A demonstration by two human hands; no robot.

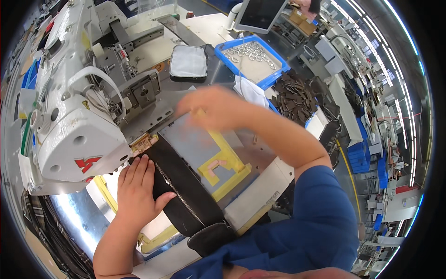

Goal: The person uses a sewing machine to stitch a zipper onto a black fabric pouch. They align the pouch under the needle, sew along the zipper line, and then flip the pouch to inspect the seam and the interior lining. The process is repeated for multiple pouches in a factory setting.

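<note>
Black zippered bag lies flat under the left hand, fingers spread open; right hand blurred, grip unclear.

Two hands are showing: one left hand and one right hand. One black zippered piece is lying near, under the left hand. One white sewing machine is standing at the left. One blue tray of metal rings is sitting far right; the rings are too many and too small to count. One white pad is lying beside it.
</note>
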